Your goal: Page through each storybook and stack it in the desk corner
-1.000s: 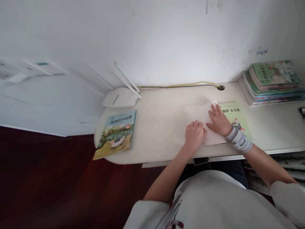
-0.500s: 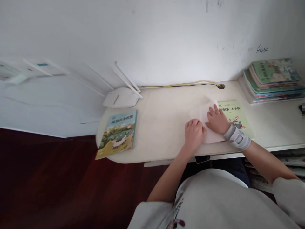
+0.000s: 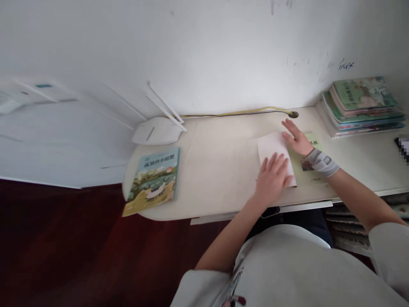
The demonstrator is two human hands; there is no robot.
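Note:
A white paper sheet (image 3: 270, 143) lies on the desk, its right side against a pale green book (image 3: 315, 175) with a printed cover. My left hand (image 3: 272, 177) rests with spread fingers on the lower part of the sheet. My right hand (image 3: 298, 138), wearing a grey wrist wrap, is open at the sheet's upper right edge and partly covers the book. Whether its fingers touch the paper I cannot tell. Neither hand grips anything.
A blue and yellow picture book (image 3: 156, 179) overhangs the desk's left end. Behind it stands a white router (image 3: 156, 131) with antennas; cables run along the wall to a hole (image 3: 293, 114). Several books are stacked (image 3: 364, 106) at the right. A partly blurred dark object (image 3: 403, 147) sits at the right edge.
My left hand has uncurled and moved right onto the sheet. My right hand has lifted up and away from the paper's middle. More of the sheet's left side shows; the view has shifted slightly.

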